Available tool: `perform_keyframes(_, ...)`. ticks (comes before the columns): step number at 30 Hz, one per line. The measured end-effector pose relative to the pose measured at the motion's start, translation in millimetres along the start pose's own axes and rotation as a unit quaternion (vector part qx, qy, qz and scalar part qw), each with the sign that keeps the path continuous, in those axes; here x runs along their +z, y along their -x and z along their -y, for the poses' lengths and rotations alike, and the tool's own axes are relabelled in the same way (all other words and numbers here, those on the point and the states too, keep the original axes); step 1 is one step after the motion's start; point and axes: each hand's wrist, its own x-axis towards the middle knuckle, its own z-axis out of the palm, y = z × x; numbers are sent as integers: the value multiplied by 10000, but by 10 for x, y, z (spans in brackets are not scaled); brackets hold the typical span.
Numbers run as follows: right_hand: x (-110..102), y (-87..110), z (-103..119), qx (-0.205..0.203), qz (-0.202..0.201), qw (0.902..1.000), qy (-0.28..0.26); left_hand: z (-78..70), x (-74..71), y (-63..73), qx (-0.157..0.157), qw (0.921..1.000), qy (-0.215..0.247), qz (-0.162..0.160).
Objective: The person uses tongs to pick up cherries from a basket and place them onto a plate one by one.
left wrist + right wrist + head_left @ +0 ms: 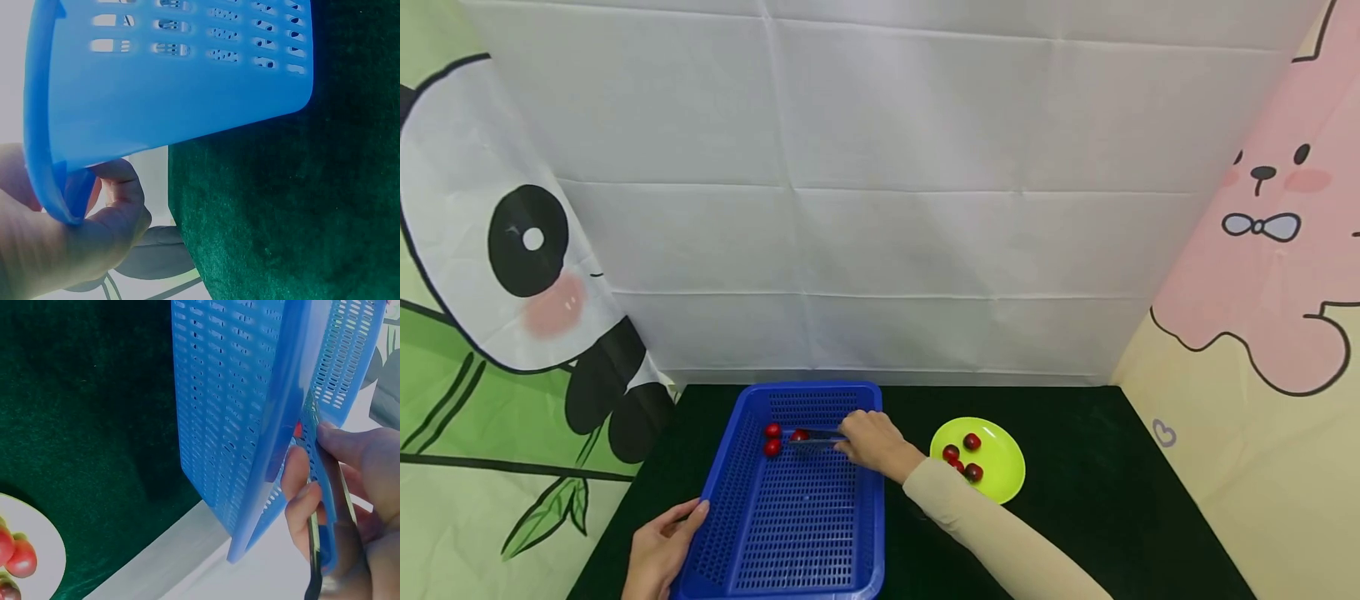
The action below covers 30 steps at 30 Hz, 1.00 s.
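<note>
My left hand (664, 546) grips the left rim of a blue slotted plastic basket (880, 533); in the left wrist view the thumb and fingers close round the rim. Inside the basket's far half, my right hand (876, 442) holds metal tongs (340, 494), reaching in over the right side. The tong arms lie on either side of a small round red fruit (800, 435). Two more red fruits (772, 448) sit just left of the tong tips. In the right wrist view the basket wall hides most of the tips.
Right of the basket, a yellow-green plate (1003, 467) bears several dark red fruits (972, 442), partly behind the right forearm. A dark green cloth (1075, 467) covers the table. White sheeting (895, 250) hangs behind, with cartoon-printed cloths at both sides.
</note>
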Motion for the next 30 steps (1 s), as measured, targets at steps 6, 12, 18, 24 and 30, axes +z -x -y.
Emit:
perform_keyframes(6,-23,80,-44,-48,-138,9995,-286,-9,0,8,10,9999,99,20)
perform_keyframes(12,-28,173,-107,-42,-288,9975,-645,-12,-5,20,41,9999,88,26)
perform_keyframes(18,-32,282,-175,-27,-398,9949,-930,-11,-1,26,5,10000,78,30)
perform_keyframes(24,-35,368,-256,42,-456,9914,-1226,0,-7,12,-26,9999,122,29)
perform_keyframes(30,-52,465,-329,-13,-657,9908,-1186,2,-2,-2,-81,9999,108,45)
